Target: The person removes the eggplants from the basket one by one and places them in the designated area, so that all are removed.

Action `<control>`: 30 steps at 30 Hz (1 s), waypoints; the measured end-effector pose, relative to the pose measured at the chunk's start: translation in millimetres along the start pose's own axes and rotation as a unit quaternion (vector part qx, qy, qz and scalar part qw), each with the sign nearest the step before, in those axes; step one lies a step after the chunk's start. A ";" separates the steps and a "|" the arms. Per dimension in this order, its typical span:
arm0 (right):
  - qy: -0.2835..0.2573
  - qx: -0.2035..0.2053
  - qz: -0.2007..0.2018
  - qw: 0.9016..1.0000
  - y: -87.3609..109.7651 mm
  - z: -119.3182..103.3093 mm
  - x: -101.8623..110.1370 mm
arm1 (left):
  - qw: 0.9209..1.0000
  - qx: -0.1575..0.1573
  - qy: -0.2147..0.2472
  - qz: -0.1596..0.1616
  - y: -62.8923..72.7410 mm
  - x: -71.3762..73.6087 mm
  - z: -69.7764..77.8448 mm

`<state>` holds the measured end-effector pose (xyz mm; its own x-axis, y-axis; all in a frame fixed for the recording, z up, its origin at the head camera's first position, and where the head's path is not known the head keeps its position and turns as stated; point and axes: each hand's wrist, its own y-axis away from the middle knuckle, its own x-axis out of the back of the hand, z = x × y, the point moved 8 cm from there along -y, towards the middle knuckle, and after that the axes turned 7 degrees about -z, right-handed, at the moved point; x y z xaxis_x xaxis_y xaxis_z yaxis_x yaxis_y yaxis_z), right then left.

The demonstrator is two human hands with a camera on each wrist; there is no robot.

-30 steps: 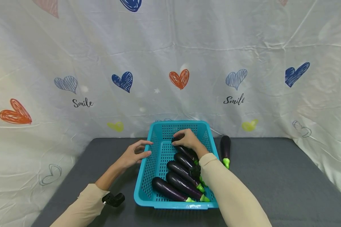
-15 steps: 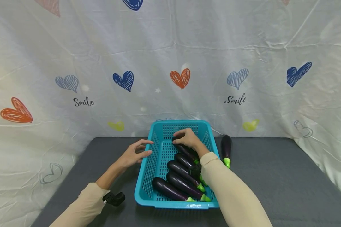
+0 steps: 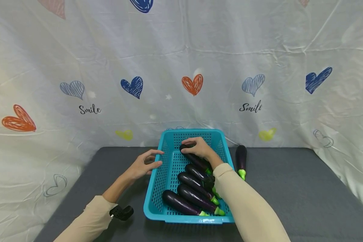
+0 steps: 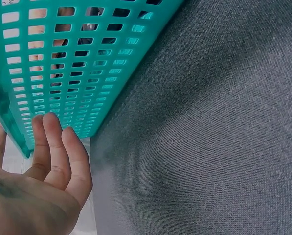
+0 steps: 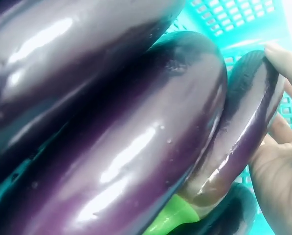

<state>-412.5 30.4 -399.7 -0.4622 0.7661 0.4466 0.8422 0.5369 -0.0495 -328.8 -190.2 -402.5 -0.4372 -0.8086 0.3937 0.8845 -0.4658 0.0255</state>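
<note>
In the head view my right hand point(image 3: 197, 148) reaches into a blue plastic basket point(image 3: 189, 219) and grips the rounded end of a dark purple eggplant point(image 3: 196, 160) near the far side. Thumb and fingers lie on either side of that eggplant point(image 5: 246, 112) in the right wrist view, where its green cap shows low down. Several more eggplants point(image 3: 196, 198) lie slanted in the basket, nearer the person. My left hand point(image 3: 142, 164) is at the basket's left rim, index finger and thumb over the edge. Its other fingers extend loosely along the outer wall in the left wrist view.
One eggplant point(image 3: 241, 158) lies outside the basket, to its right, green cap toward the person. Dark grey cloth point(image 3: 278, 188) covers the table. Behind it hangs a pale curtain point(image 3: 163, 60) printed with hearts.
My right hand has shifted the gripped eggplant's rounded end slightly left over the last half second. The left hand and the other eggplants stay where they were.
</note>
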 end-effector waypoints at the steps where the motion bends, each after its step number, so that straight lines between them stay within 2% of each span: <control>1: 0.000 0.002 -0.001 1.000 -0.2 -0.6 0.0 | 1.000 -0.002 -0.001 0.000 0.3 0.0 0.4; 10: 0.003 0.045 -0.002 0.999 -1.1 -13.6 3.8 | 1.000 -0.008 -0.012 0.002 1.3 0.4 2.2; 15: 0.003 0.050 0.004 0.999 -3.0 -18.0 8.7 | 1.000 -0.008 -0.012 0.002 0.9 0.1 3.1; 22: -0.024 0.045 0.002 0.999 -5.1 -25.5 14.8 | 1.000 -0.005 -0.014 -0.001 2.4 -0.3 4.3; 30: -0.021 0.062 0.031 0.997 -5.7 -38.0 24.3 | 1.000 -0.006 -0.008 -0.001 0.9 -0.1 3.6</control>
<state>-417.9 32.5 -354.6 -0.4235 0.8117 0.4023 0.8301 0.5255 -0.1864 -327.3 -189.3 -399.2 -0.4359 -0.8016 0.4092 0.8817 -0.4715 0.0154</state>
